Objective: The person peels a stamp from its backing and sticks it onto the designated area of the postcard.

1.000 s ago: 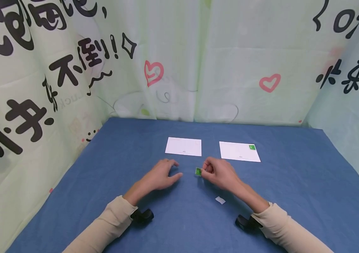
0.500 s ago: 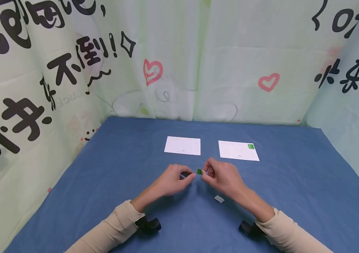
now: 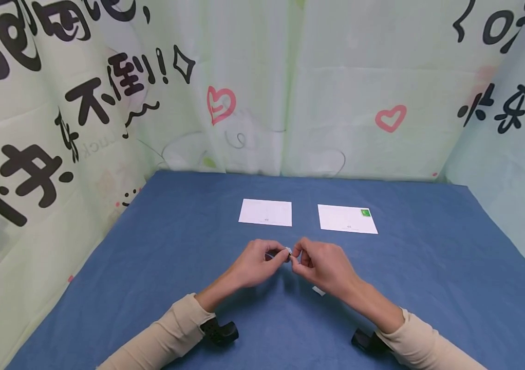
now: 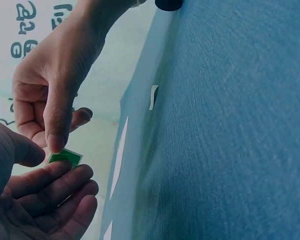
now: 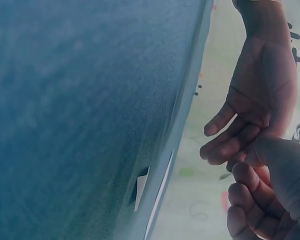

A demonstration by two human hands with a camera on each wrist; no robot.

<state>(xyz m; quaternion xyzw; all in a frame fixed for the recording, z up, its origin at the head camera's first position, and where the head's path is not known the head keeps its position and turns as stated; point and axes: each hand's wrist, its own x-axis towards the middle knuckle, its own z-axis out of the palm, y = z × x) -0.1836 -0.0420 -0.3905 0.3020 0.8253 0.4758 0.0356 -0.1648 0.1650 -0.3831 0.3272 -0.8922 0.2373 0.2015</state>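
Observation:
Both hands meet above the blue cloth, fingertips at a small green stamp (image 4: pixel 66 156). The right hand (image 3: pixel 324 264) pinches the stamp between thumb and index finger. From the other side, the left hand (image 3: pixel 260 264) holds thumb and index finger at its edge, the remaining fingers loosely bent. In the head view the stamp is tipped and mostly hidden by fingertips, and a pale sliver shows. Farther back lie two white cards, a left card (image 3: pixel 265 213) with no stamp and a right card (image 3: pixel 343 221) with a green stamp (image 3: pixel 365 212) in its upper right corner.
A small white paper scrap (image 3: pixel 318 291) lies on the blue tablecloth (image 3: pixel 161 246) below the right hand. Dark wrist cameras hang under both sleeves. A printed pale curtain (image 3: pixel 253 139) borders the table at the back and sides.
The left hand has moved right to meet the right hand at the stamp. The stamp has turned, so its green face no longer shows in the head view.

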